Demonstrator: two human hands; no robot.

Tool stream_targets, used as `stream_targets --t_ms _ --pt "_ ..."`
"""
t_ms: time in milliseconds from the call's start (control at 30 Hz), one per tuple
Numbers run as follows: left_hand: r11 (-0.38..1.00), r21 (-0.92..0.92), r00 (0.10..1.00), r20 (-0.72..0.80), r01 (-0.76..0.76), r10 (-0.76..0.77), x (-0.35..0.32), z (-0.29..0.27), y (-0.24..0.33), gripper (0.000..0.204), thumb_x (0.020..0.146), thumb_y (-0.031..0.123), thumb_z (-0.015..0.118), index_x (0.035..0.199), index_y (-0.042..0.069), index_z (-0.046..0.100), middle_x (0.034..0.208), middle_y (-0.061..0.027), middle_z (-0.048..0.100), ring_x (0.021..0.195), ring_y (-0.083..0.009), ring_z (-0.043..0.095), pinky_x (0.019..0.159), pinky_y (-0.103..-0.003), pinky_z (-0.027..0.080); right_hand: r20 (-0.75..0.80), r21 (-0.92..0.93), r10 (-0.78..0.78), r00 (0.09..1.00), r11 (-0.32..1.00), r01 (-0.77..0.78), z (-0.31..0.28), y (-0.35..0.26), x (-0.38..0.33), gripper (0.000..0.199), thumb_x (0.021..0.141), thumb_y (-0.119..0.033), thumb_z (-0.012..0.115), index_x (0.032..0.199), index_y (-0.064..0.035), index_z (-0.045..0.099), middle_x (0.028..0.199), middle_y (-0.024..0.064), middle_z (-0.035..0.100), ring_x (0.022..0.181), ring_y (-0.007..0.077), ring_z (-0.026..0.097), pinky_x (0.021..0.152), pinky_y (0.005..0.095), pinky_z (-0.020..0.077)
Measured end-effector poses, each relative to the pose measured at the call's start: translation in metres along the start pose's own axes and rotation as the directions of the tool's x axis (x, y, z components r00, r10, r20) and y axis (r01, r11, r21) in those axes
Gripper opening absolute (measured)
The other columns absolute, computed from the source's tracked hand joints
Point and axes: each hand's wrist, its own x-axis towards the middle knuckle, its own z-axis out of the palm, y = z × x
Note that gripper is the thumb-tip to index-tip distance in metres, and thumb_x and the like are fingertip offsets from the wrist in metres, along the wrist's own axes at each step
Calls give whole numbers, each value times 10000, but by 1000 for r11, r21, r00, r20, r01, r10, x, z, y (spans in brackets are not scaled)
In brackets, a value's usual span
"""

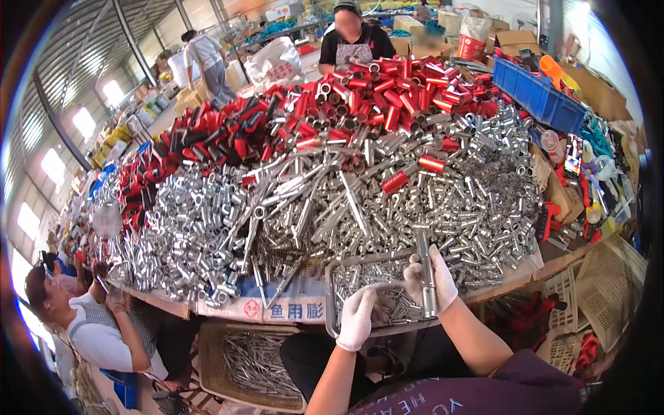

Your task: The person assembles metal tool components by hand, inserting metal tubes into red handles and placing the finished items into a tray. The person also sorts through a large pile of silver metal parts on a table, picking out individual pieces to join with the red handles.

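Two gloved hands [360, 315], one tray [330, 304], one blue crate [536, 93]

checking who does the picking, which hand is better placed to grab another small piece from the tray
Left: the left hand is free, at the tray of small metal pieces, while the right hand grips a metal tube.
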Motion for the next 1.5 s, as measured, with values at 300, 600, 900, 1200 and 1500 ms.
stream_targets --t_ms 300,600,900,1200,1500 --pt "994 80 997 -35 72 -69 -3 5 1 337 1015 187 423 1160 -30 635 846 -80 688 629 -88 585 572 -222 471 28 -352 -20 999 936 28 4 3 -8 488 987 -526 433 942 -62 577 619 -3 483 436 105 386 409 262 333" --pt "992 104 994 -81 78 -69 0 8 -6 340 1018 226 454 1146 -26 644 818 -45 665 594 -83 581 533 -208 459 -7 -624 104 995 777 -85 15 5 -18 420 997 -386 492 1063 12 611 665 25 529 489 140 499 424 279 397" --pt "984 156 995 -64 86 -77 3 4 -12 352 1014 231 450 1152 -37 634 855 -64 677 621 -96 599 546 -213 482 -20 -644 69 997 763 -66 20 7 -21 414 995 -390 503 1059 5 607 659 25 509 478 125 478 422 268 383" --pt "987 101 991 -73 121 -114 1 6 -5 310 1009 214 479 1144 6 665 847 -50 687 614 -68 579 534 -206 463 -9 -658 80 997 750 -66 23 9 -21 395 1002 -365 493 1098 3 596 647 19 502 467 116 462 411 262 371" --pt "979 160 991 -74 123 -112 0 8 -4 332 1009 212 455 1140 -28 642 835 -68 663 602 -101 592 528 -215 469 -33 -666 68 997 742 -73 21 10 -21 376 1005 -346 485 1118 -1 583 648 18 506 467 111 465 405 258 371"
